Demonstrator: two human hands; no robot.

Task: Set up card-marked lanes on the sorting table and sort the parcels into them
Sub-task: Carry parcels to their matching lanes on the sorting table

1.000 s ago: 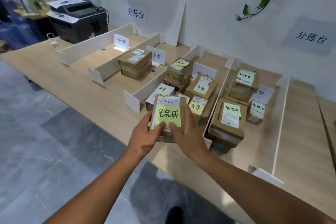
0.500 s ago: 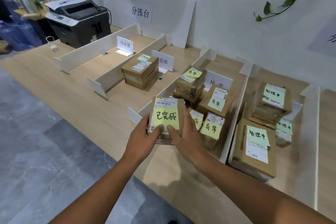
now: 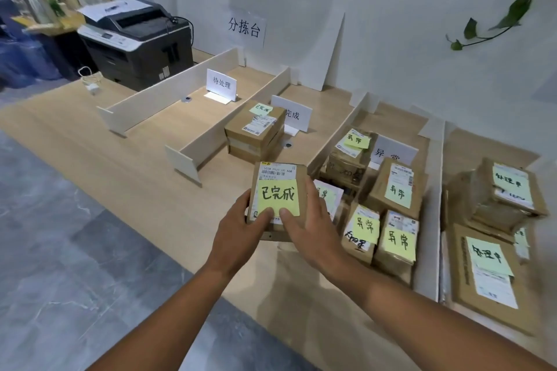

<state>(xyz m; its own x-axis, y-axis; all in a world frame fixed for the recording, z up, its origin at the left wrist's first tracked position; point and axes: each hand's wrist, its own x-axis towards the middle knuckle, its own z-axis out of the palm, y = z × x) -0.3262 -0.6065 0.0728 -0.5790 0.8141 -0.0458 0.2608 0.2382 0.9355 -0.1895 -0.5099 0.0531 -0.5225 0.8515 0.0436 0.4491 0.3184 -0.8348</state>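
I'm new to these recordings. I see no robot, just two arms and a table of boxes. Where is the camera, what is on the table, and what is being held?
There is no machine here. A person works bare-handed, and the single camera sits on their head looking forward and down, so the arms enter from the bottom. The left hand and right hand share a grip on one brown parcel, with both thumbs on its yellow note, which reads 已完成. White dividers split the wooden table into lanes, each marked by a standing card. One card reads 待处理. The next lane holds a box with the same note as the held parcel. The 异常 lane holds several noted parcels, and the rightmost lane has parcels marked 处理中. A printer stands at the far left.
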